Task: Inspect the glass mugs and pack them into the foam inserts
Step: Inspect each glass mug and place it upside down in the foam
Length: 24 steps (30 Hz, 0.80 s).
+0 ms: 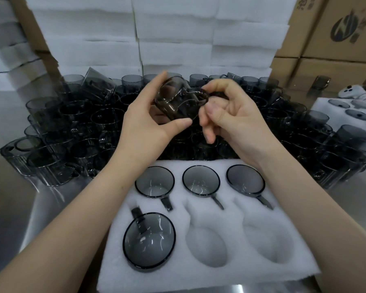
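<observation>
Packing stn in a glassware factory/warehouse.

Foam insert (pixel 178 278) w/ 6 cut-outs lies at front on a steel table (pixel 13 197); 4 cut-outs hold seated mugs (pixel 154 181) of smoked glass. Directly behind the insert, dozens of identical loose mugs (pixel 82 123) crowd together, some tipped. Further behind, white foam sheets (pixel 173 39) are stacked high like a wall. Back-right of the insert: stacked brown cartons (pixel 336 39) w/ printed logo. To its right, a second foam insert (pixel 325 106) also holds mugs. Above the insert, left hand (pixel 144 121) & right hand (pixel 237 119) grip one held mug (pixel 178 102), so packing is by hand.
</observation>
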Each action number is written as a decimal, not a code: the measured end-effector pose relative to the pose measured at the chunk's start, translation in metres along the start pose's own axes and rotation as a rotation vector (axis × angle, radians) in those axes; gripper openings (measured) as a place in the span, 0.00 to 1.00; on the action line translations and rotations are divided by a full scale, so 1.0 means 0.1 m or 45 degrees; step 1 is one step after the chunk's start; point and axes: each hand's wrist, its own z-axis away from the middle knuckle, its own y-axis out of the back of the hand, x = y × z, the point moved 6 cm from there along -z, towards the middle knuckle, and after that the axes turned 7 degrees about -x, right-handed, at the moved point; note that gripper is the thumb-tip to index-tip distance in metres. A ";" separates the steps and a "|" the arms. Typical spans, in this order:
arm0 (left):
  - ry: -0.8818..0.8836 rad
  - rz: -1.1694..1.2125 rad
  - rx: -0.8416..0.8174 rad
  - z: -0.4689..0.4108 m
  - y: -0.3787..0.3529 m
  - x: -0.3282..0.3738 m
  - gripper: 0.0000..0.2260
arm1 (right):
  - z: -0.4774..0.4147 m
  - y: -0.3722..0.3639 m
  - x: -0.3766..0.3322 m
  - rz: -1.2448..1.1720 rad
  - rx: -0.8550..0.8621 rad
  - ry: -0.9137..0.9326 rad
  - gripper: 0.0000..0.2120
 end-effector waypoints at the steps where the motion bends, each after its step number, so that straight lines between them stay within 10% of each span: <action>1: 0.010 0.007 -0.002 0.00 0.00 0.00 0.39 | 0.01 0.01 -0.02 0.074 0.036 0.014 0.09; 9: -0.078 -0.182 -0.102 0.01 -0.07 0.04 0.34 | 0.01 0.02 -0.07 0.402 0.094 0.004 0.24; 24: -0.332 -0.649 -0.168 0.06 -0.18 0.17 0.35 | 0.06 0.08 -0.03 0.150 0.411 -0.125 0.11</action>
